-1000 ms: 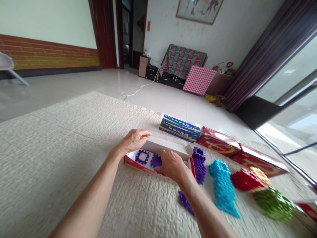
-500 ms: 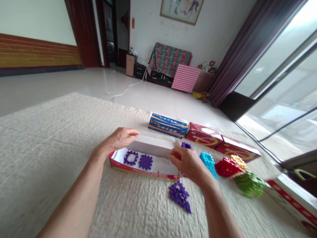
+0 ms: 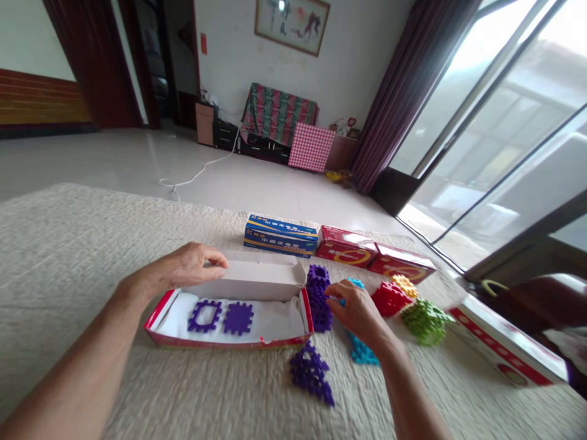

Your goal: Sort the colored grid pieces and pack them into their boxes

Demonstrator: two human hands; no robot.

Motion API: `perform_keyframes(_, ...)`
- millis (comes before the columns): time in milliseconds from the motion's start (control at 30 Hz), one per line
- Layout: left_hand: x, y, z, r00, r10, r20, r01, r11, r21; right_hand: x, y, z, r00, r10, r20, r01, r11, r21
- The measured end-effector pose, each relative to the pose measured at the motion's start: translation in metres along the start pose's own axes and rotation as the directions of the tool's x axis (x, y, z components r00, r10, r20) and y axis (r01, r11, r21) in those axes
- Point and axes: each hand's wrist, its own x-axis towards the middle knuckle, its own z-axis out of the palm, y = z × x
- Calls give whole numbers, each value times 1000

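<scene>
My left hand (image 3: 192, 266) holds the raised white lid (image 3: 263, 273) of a shallow red-edged box (image 3: 229, 343) at its left end, fingers bent and thumb below. Two flat purple building tiles with notched edges lie on the box's white lining: a hollow frame tile (image 3: 192, 321) and a solid tile (image 3: 238, 318). To the right of the box stands a stack of purple tiles (image 3: 320, 305). My right hand (image 3: 355, 308) pinches at the stack's right side; its fingertips are partly hidden. Blue tiles (image 3: 364, 353) lie partly behind that hand. Triangular purple tiles (image 3: 310, 373) lie in front of the box.
Beyond the lid stand a blue carton (image 3: 280, 237) and two red cartons (image 3: 346, 247). Red tiles (image 3: 389, 297), yellow tiles (image 3: 405, 285) and green tiles (image 3: 425, 322) sit at the right, beside a white-and-red box (image 3: 509, 342). A textured cream mat (image 3: 114, 226) lies underneath.
My right hand has moved out of the box to the purple stack on its right. My left hand stays at the lid's left end. The view has turned right.
</scene>
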Motion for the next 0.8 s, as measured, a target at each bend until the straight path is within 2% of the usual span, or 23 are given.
perform_keyframes(133,4,-2,2,999,26,20,-27,1000,12,15,4,0,998,-10,-59,10,1000,-11)
perform_keyframes(367,2,0,5,999,34,-12,-34,999,2,51,9,-2,994,-60,93,62,998,-23)
perform_keyframes(467,2,0,4,1000,29,-10,-29,1000,-6,55,7,-3,989,-52,142,56,998,-24)
perform_keyframes(600,1,0,4,1000,20,-20,-20,999,-25,56,6,-3,987,-57,152,60,998,-15)
perform_keyframes(700,1,-1,4,1000,10,-23,-11,998,-61,56,9,-6,990,-67,124,67,998,-2)
perform_keyframes(800,1,-1,5,1000,8,-23,-9,998,-66,52,6,-15,994,-112,-2,112,993,37)
